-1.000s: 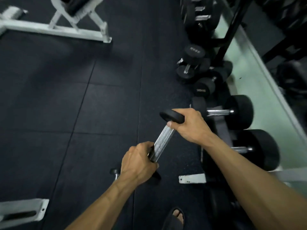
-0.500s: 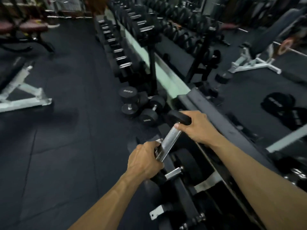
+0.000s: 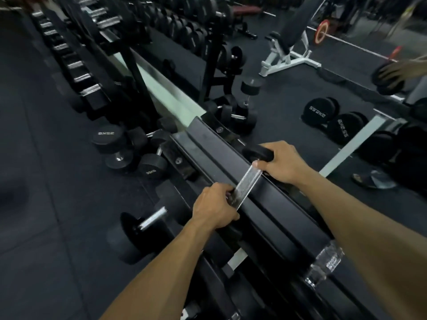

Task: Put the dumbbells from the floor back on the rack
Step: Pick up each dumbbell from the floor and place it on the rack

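Note:
I hold a small dumbbell (image 3: 247, 181) with a knurled chrome handle and black ends, lying across the top rail of the black rack (image 3: 208, 139). My left hand (image 3: 213, 207) grips its near end, which is hidden under the fingers. My right hand (image 3: 280, 161) wraps the far black end. Several black dumbbells (image 3: 120, 146) marked 35KG lie on the floor at the left end of the rack. A large dumbbell (image 3: 147, 224) sits on the lower tier below my left hand.
A long rack (image 3: 92, 54) full of dumbbells runs to the upper left. A mirror behind the rack reflects a white bench (image 3: 288, 56), floor dumbbells and a sandalled foot. Another chrome handle (image 3: 325, 264) shows under my right forearm. Dark rubber floor (image 3: 46, 204) lies to the left.
Both hands have carried the dumbbell up from floor level to the rack's top rail. My view has swung up and toward the rack and mirror.

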Demonstrator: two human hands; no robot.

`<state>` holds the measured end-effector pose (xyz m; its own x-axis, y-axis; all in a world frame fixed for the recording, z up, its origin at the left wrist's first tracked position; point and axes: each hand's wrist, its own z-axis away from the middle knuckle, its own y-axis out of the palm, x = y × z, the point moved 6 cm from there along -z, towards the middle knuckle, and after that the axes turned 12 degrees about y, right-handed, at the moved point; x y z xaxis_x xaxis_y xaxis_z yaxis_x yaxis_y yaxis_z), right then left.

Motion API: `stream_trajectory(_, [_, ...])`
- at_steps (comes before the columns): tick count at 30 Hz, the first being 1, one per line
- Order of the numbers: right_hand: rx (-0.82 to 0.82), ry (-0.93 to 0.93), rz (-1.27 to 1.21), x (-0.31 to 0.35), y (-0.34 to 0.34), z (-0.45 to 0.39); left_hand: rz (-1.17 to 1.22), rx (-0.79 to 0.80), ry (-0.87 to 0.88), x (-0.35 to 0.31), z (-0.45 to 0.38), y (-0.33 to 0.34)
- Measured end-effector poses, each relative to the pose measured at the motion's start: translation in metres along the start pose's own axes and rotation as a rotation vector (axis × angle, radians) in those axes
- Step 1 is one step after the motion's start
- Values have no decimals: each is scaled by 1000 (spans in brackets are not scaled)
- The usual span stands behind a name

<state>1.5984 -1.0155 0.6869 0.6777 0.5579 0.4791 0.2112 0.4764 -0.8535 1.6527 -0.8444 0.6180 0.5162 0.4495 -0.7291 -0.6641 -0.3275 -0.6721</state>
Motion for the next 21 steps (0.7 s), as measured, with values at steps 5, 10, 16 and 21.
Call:
stream_trajectory(5, [41,71,-40,-20,12,-29,-9,41,-29,6,-29,11])
stream_trajectory(10, [58,98,-44,-26,14,-38,-13,87,-39,10,-41,11])
stream_trajectory(16, [108,117,3,-22,15,-38,-40,87,-15,10,-38,7])
stream_trajectory(21, [93,143,32,-21,12,-32,-21,26,22,4,-28,1])
